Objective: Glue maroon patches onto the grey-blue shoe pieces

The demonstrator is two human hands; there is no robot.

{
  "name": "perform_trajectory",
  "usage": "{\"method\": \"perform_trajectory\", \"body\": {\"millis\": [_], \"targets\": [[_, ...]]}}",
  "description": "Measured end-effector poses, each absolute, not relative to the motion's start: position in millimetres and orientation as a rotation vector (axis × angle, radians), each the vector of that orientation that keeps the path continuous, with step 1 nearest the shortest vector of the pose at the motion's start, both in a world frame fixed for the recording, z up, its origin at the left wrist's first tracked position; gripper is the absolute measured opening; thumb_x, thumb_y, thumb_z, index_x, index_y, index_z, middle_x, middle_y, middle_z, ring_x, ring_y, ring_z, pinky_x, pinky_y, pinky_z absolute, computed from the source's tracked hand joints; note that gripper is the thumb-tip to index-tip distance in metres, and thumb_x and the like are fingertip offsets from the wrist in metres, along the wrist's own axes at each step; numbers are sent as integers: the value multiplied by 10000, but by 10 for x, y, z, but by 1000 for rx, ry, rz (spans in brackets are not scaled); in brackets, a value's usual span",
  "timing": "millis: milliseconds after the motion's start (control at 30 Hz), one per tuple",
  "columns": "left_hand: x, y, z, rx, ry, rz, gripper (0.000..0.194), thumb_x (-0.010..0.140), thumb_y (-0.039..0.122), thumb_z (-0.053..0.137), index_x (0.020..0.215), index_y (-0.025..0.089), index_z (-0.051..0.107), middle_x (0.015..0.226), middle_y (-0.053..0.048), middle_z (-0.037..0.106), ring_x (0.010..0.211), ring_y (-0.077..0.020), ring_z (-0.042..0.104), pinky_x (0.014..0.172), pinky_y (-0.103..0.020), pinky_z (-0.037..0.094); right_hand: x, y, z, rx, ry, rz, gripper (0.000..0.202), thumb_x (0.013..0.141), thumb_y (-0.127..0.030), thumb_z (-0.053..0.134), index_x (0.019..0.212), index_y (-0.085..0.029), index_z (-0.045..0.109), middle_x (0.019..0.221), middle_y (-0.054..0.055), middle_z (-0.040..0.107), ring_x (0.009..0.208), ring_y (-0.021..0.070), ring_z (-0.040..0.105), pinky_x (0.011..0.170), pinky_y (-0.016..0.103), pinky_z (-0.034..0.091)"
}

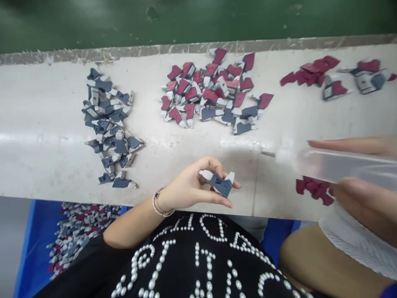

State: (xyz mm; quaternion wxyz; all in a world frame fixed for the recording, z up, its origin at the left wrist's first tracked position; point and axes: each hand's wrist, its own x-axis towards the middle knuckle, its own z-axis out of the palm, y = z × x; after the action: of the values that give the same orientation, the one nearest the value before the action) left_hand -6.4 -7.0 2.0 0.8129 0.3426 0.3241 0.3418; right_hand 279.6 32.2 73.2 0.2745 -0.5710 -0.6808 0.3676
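blue-grey piece (221,183) in left grip (192,186)

A worn white bench (46,124) carries a blue-grey pile (108,124), a mixed red and blue pile (214,91), and red pieces (310,72) at far right

Black top w/ pearl-bead lettering (198,256), beaded bracelet (159,205) on left wrist
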Motion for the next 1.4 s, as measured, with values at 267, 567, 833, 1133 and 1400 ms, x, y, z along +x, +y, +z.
{"method": "perform_trajectory", "body": {"millis": [267, 567, 833, 1133, 1400], "targets": [[-83, -135, 44, 923, 753, 641, 347, 856, 204, 798, 1017, 218, 490, 1221, -109, 726, 1129, -180, 716, 822, -227, 629, 2301, 511, 446, -1264, -1772, 1374, 320, 847, -273, 800, 1147, -305, 693, 1214, 32, 738, 1184, 261, 660, 1024, 434, 525], [-57, -137, -27, 1072, 924, 615, 308, 845, 264, 808, 929, 207, 518, 1204, -101, 751, 1137, -215, 718, 913, -332, 637, 2374, 440, 351, -1542, -1952, 1114, 517, 833, -338, 786, 1321, -249, 643, 1302, 68, 714, 1115, 262, 688, 966, 427, 568], [-31, -136, 2, 1051, 929, 571, 308, 844, 301, 807, 987, 206, 551, 1084, -80, 773, 1050, -205, 739, 845, -311, 668, 3469, 258, 392, -2205, -1838, 684, 309, 898, -456, 656, 1021, -176, 702, 952, 131, 738, 822, 295, 664, 732, 449, 518], [-11, -128, -33, 1082, 979, 557, 328, 845, 331, 804, 993, 200, 542, 1104, -82, 754, 1072, -216, 729, 859, -324, 661, 3285, 535, 145, -2312, -1910, 742, 184, 945, -343, 690, 878, -180, 635, 775, -17, 641, 699, 155, 612, 698, 331, 520], [-1, -113, -9, 1116, 953, 540, 325, 859, 342, 794, 1001, 201, 538, 1065, -71, 746, 1016, -196, 726, 838, -312, 652, 3146, 352, 243, -2061, -1977, 914, 348, 860, -563, 692, 978, -238, 649, 929, 73, 715, 765, 268, 669, 660, 410, 522]]}}
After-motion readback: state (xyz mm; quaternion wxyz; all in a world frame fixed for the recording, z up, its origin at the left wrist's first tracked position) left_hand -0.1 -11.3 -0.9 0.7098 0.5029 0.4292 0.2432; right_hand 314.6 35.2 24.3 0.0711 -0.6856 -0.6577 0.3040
